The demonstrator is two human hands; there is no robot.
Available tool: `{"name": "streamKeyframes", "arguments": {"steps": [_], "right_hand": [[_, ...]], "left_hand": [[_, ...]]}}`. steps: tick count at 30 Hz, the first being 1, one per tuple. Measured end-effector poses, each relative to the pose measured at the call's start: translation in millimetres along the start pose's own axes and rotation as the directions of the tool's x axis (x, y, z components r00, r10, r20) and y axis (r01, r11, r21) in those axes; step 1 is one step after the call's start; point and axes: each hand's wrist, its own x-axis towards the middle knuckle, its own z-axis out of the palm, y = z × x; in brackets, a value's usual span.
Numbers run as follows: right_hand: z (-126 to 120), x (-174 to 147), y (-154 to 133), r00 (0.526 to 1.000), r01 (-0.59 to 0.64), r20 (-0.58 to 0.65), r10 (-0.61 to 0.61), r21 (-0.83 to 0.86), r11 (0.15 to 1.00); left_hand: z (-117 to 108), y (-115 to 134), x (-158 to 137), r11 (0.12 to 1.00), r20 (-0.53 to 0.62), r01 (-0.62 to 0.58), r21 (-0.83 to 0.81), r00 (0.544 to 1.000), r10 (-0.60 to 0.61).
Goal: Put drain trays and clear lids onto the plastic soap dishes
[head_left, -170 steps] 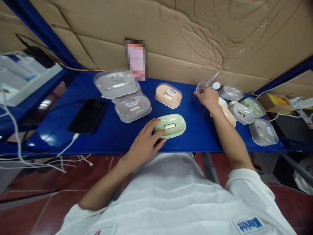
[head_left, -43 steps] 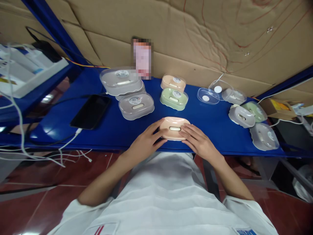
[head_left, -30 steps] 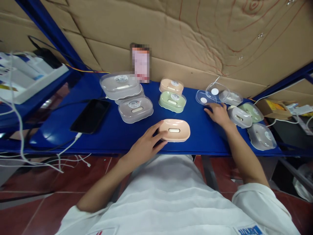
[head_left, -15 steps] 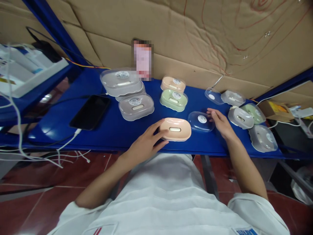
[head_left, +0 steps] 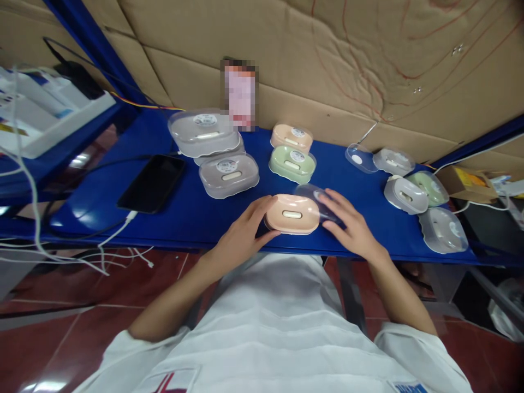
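Observation:
A peach soap box (head_left: pixel 293 213), uncovered and with a pale oval insert in its middle, sits near the front edge of the blue table. My left hand (head_left: pixel 246 230) grips its left end between thumb and fingers. In my right hand (head_left: pixel 349 224) is a clear lid (head_left: pixel 313 192), tilted and close to the box's right end; the fingers hide part of it. Behind stand a green soap box (head_left: pixel 292 164) and another peach soap box (head_left: pixel 292 137), both under clear lids with round labels.
Grey lidded soap boxes (head_left: pixel 229 176) are grouped at left, near a black phone (head_left: pixel 151 184) on a white cable. More boxes, including a grey one (head_left: pixel 442 230), stand at right. A loose clear lid (head_left: pixel 362 159) lies at the back. Another phone (head_left: pixel 240 97) leans on the cardboard wall.
My right hand has picked the clear lid up off the table and carried it left to the peach box. The left hand stays on the box, its fingers slightly shifted.

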Motion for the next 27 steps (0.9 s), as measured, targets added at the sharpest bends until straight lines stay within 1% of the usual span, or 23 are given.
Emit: {"name": "streamKeyframes", "arguments": {"steps": [3, 5, 7, 11, 14, 17, 19, 21, 23, 25, 27], "right_hand": [[16, 18, -22, 0.985, 0.150, 0.091, -0.147, -0.036, 0.988], [24, 26, -29, 0.973, 0.211, 0.104, -0.204, -0.056, 0.976], [30, 28, -30, 0.966, 0.250, 0.088, -0.243, -0.080, 0.965], [38, 24, -27, 0.960, 0.281, 0.042, -0.278, -0.128, 0.951], [41, 18, -23, 0.959, 0.283, 0.047, -0.280, -0.129, 0.950], [36, 18, -17, 0.959, 0.284, 0.049, -0.280, -0.124, 0.951], [25, 26, -8, 0.961, 0.272, -0.004, -0.275, -0.143, 0.952], [10, 45, 4, 0.966, 0.230, -0.078, -0.248, -0.190, 0.954], [-3, 75, 22, 0.974, 0.149, -0.128, -0.186, -0.252, 0.956], [-11, 114, 44, 0.984, 0.070, -0.135, -0.115, -0.301, 0.951], [-10, 154, 66, 0.985, 0.062, -0.132, -0.108, -0.311, 0.948]], "left_hand": [[0, -2, 0, 1.000, 0.004, 0.004, -0.007, 1.000, -0.004], [0, -3, 0, 1.000, 0.008, -0.001, 0.000, 1.000, 0.001], [0, -5, -1, 1.000, 0.005, -0.004, 0.006, 1.000, 0.004], [-1, -5, -1, 1.000, 0.009, -0.014, 0.006, 1.000, 0.014], [0, -3, 0, 1.000, 0.008, -0.019, -0.009, 1.000, 0.019], [0, -2, 0, 0.998, -0.015, -0.020, -0.051, 1.000, 0.020], [0, -2, -1, 0.996, -0.030, -0.012, -0.088, 1.000, 0.010], [0, -3, -2, 0.995, -0.023, 0.001, -0.104, 1.000, -0.004], [0, -4, -3, 0.996, -0.002, 0.015, -0.091, 1.000, -0.015], [-1, -3, -3, 0.997, 0.017, 0.025, -0.074, 1.000, -0.024], [-2, -2, -2, 0.998, 0.025, 0.030, -0.064, 0.999, -0.028]]}}
